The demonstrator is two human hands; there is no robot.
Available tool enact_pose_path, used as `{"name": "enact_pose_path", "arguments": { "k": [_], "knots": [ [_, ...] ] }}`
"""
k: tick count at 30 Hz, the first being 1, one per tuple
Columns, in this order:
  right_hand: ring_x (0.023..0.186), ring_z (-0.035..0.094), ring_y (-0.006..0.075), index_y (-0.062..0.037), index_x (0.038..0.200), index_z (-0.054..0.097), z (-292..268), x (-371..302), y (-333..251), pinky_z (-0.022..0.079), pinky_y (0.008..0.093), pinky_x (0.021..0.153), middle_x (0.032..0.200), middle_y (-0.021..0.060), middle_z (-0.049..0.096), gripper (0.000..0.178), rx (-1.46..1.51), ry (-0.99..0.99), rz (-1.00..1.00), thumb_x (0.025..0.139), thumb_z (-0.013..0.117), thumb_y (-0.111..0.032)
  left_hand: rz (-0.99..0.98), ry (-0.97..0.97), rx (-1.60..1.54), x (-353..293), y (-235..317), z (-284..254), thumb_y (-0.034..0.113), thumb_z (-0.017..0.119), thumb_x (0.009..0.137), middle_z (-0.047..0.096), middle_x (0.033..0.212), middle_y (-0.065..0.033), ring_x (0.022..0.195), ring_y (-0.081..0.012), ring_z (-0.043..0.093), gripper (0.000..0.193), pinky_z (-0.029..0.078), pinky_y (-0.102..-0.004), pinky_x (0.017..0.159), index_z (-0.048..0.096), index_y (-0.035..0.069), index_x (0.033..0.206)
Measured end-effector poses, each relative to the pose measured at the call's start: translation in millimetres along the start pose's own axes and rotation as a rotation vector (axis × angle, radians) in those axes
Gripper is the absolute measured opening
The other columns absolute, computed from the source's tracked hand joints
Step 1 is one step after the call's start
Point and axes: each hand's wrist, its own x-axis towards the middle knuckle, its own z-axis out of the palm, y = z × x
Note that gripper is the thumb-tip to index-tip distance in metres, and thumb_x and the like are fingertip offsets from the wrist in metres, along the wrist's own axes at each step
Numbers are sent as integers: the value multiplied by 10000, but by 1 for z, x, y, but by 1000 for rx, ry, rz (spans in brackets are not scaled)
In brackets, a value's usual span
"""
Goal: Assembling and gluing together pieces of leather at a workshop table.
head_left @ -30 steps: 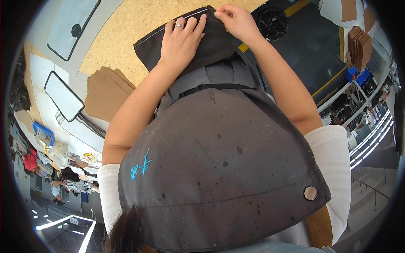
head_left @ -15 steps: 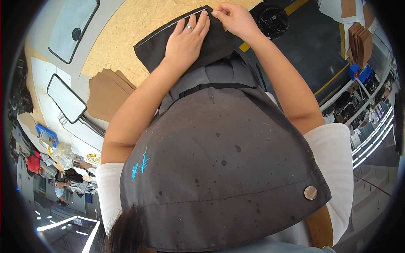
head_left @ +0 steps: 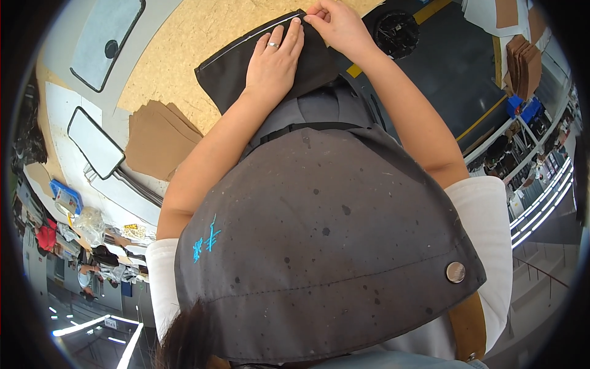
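Note:
A black fabric panel (head_left: 231, 78) lies at the near edge of the wood-chip tabletop (head_left: 166, 61), with a thin white line running along its far edge. My left hand (head_left: 273, 64) rests flat on this panel, its fingers stretched toward the far edge and a ring on one of them. At the panel's far right corner, my right hand (head_left: 337, 26) is closed in a pinch, thumb and forefinger on the edge. Whatever else sits between those fingertips is too small to make out.
Brown sheets (head_left: 157, 138) lie stacked left of my left forearm. Black-rimmed pale panels (head_left: 95, 141) are farther left, beside a blue tray (head_left: 66, 195). Beyond my right hand, a round black container (head_left: 397, 32) stands on the dark floor. More brown pieces (head_left: 522, 66) are stacked at far right.
My left hand has shifted slightly to the right and nearer to me on the panel. My right hand has moved a little left and away from me, still pinching at the corner.

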Motion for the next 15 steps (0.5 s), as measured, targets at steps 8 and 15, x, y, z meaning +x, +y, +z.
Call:
{"name": "enact_pose_path", "arguments": {
  "k": [8, 15],
  "knots": [
    [864, 545, 272, -11, 812, 596, -7, 12, 9, 392, 391, 830, 838, 123, 585, 137, -27, -78, -386, 802, 578, -146, -30, 16, -79, -1, -1, 1, 170, 554, 831, 443, 1323, -51, 1127, -217, 461, 456, 387, -339, 932, 478, 42, 1262],
    [869, 532, 273, -29, 800, 603, -8, 19, 12, 355, 413, 861, 828, 105, 580, 125, -69, -44, -444, 793, 577, -151, -41, 3, -62, -1, 1, 0, 160, 559, 822, 444, 1322, -45, 1126, -223, 462, 457, 382, -343, 944, 481, 44, 1257]
  ]
}}
